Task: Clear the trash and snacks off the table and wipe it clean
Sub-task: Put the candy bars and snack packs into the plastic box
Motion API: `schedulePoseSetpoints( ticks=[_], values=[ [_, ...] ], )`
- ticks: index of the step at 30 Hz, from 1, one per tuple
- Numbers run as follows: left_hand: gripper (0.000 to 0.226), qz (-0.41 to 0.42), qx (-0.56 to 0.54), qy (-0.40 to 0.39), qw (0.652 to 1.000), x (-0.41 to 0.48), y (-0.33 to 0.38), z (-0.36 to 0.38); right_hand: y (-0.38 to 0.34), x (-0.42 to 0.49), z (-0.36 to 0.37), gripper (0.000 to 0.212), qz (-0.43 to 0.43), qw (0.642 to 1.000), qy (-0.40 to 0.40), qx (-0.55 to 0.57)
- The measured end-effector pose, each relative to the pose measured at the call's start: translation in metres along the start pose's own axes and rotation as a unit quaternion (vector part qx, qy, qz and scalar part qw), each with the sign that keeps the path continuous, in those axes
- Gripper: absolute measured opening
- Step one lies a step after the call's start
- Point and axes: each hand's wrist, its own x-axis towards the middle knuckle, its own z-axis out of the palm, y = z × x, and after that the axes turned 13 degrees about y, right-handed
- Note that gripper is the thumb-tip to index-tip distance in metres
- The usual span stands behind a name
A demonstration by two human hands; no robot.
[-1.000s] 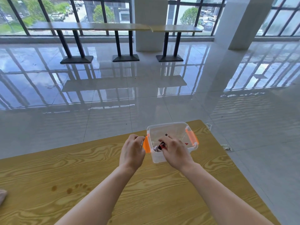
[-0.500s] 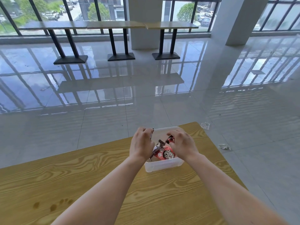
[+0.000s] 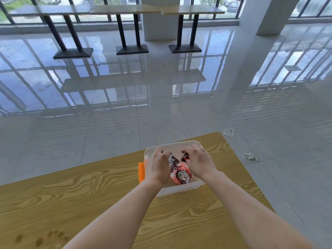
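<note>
A clear plastic box [image 3: 179,191] with an orange latch [image 3: 141,172] stands on the wooden table [image 3: 89,203] near its far right corner. Inside it lies a red snack packet [image 3: 181,174] with a cartoon print. Both of my hands are inside the box, above that packet. My left hand [image 3: 159,167] has its fingers curled on a dark wrapper end [image 3: 173,161]. My right hand [image 3: 199,163] pinches another dark red wrapper end [image 3: 186,156]. My hands hide the rest of the box's contents.
Brown stains [image 3: 39,239] mark the table at the near left. Two crumpled wrappers [image 3: 229,132] [image 3: 249,156] lie on the glossy tiled floor beyond the table's right edge. High tables on black bases [image 3: 132,49] stand by the windows.
My left hand has moved from the box's left latch into the box beside my right hand. The red snack packet now shows in the box between them.
</note>
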Motion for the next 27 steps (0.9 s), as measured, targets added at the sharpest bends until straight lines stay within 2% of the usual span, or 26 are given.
schedulePoseSetpoints(
  ticks=[7, 13, 16, 19, 23, 24, 27],
  values=[
    [0.032, 0.012, -0.052, -0.080, 0.995, -0.003, -0.005, 0.007, 0.003, 0.001, 0.007, 0.042, -0.002, 1.000, -0.014, -0.002],
    [0.028, 0.073, -0.024, -0.008, 0.997, -0.010, -0.011, -0.010, -0.002, -0.007, 0.003, 0.037, 0.003, 1.000, -0.001, 0.017],
    [0.036, 0.083, -0.027, 0.032, 0.996, -0.019, -0.020, -0.019, -0.004, -0.014, -0.003, 0.037, 0.002, 1.000, 0.010, 0.024],
    [0.048, 0.013, -0.047, 0.082, 0.995, -0.034, -0.035, -0.023, -0.005, -0.025, -0.016, 0.036, 0.006, 0.998, 0.047, 0.044],
    [0.060, -0.144, -0.118, 0.041, 0.982, -0.049, -0.052, -0.025, 0.010, -0.039, -0.034, 0.020, 0.017, 0.984, 0.175, 0.027],
    [0.060, -0.158, -0.128, 0.033, 0.979, -0.050, -0.055, -0.026, 0.014, -0.041, -0.037, 0.014, 0.039, 0.982, 0.182, 0.014],
    [0.059, -0.164, -0.139, 0.041, 0.976, -0.051, -0.056, -0.028, 0.022, -0.042, -0.037, 0.040, 0.128, 0.987, 0.091, -0.021]
  ],
)
